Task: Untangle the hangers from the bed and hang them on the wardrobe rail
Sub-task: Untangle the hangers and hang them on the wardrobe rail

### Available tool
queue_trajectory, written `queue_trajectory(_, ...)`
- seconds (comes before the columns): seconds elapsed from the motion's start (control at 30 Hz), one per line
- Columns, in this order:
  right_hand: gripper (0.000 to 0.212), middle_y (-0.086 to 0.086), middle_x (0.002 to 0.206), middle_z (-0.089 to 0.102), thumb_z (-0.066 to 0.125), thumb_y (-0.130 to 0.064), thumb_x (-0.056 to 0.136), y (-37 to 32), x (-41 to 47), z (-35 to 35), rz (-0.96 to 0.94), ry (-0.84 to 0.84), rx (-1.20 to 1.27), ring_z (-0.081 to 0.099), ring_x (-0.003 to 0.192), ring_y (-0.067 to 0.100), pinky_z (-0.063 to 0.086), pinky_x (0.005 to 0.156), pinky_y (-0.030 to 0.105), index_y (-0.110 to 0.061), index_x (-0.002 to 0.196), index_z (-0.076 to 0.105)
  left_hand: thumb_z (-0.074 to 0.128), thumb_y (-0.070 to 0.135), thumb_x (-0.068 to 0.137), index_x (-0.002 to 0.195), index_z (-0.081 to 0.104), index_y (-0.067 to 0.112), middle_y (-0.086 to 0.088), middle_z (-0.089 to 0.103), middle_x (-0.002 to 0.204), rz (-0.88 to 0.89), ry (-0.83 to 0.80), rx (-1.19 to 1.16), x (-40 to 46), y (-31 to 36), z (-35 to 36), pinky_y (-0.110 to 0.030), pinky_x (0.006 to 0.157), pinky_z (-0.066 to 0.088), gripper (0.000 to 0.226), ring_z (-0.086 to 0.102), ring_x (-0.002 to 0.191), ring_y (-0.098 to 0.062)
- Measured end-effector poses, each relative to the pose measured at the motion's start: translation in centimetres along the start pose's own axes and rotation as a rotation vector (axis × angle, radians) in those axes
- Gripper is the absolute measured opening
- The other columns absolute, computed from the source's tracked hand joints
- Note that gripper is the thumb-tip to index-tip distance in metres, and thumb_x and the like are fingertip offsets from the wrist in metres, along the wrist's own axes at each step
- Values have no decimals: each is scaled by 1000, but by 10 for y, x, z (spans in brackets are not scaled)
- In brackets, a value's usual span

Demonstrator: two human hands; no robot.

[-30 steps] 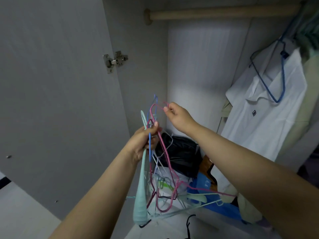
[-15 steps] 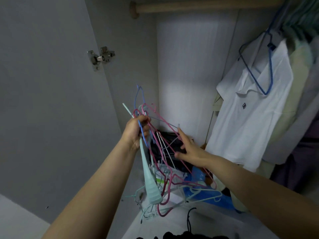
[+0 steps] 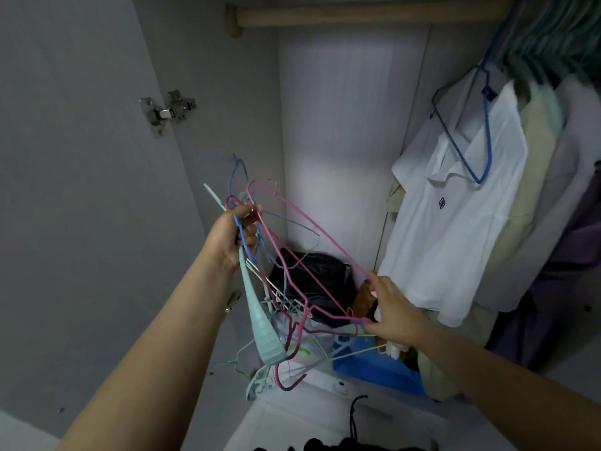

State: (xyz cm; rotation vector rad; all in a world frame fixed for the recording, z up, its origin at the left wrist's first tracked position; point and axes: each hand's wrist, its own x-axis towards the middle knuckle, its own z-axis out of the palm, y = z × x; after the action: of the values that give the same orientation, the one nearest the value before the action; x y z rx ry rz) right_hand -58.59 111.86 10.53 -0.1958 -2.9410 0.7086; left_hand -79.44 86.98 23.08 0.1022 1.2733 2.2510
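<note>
The open wardrobe fills the view, its wooden rail running across the top; at the right a white shirt hangs beside other clothes, a blue hanger in front of it; below, a black bag and a blue bag sit on the wardrobe floor; in front, the left hand grips a tangled bunch of hangers by the hooks, held up well below the rail; the right hand, lower and apart from the left, pinches the corner of a pink hanger drawn out sideways from the bunch.
</note>
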Motion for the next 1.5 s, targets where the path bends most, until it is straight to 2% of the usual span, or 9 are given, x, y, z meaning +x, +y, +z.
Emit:
queue_trajectory(0.2,80,-14,109,39,55,-61,75,5,3,-13,-92,178,108,46,91,-12,40,71,9,-40,140,16,39,16,98,83,48,15,3,70,70,8,-16,1,5,7,3,-12,26,19,17,23,29,-2)
queue_trajectory(0.43,81,-9,110,51,61,-60,80,-24,59,-63,237,278,620,54,99,13,46,92,30,-22,146,33,39,22,101,82,44,16,5,51,45,39,-131,54,8,16,9,-12,27,17,20,23,29,0)
queue_trajectory(0.67,36,4,74,45,59,-52,85,-90,133,-182,355,229,1213,38,43,8,27,34,16,-19,97,49,41,25,100,82,44,18,6,49,47,17,-178,26,12,16,22,-12,28,17,19,22,29,0)
queue_trajectory(0.93,89,9,76,44,57,-71,75,-91,155,-249,444,292,1304,34,36,9,21,29,13,-23,143,27,50,28,93,83,54,17,3,58,73,6,-175,35,10,12,39,-10,29,17,15,22,31,-1)
queue_trajectory(1.1,75,10,104,55,56,-61,83,-73,135,-252,505,453,1428,42,51,9,27,33,12,-19,141,36,56,32,79,85,56,17,1,65,78,-49,-223,6,0,9,37,-9,28,20,16,25,30,-2)
queue_trajectory(1.2,83,10,149,32,58,-60,82,-57,121,-249,484,663,1540,58,99,22,53,72,22,-22,148,26,55,32,79,86,56,17,0,64,81,-66,-226,-6,-7,4,33,-9,28,22,17,27,29,-2)
queue_trajectory(1.33,92,-2,141,44,55,-76,67,-46,105,-218,609,897,1304,51,116,18,46,95,31,-24,142,40,54,33,80,88,55,17,1,63,79,-94,-236,-13,-12,-2,27,-11,27,24,18,29,29,-3)
queue_trajectory(1.43,69,6,145,38,56,-44,89,-75,82,-145,482,1161,956,42,128,18,33,109,28,-9,145,33,59,34,79,89,53,16,1,64,75,-117,-268,-38,-17,-9,23,-12,25,25,22,29,29,-3)
queue_trajectory(1.5,58,8,139,38,59,-19,92,-101,68,-89,340,1038,852,43,124,19,36,109,35,-6,141,31,79,35,64,85,56,14,0,66,74,-132,-319,-68,-18,-13,21,-12,25,26,38,30,29,-3)
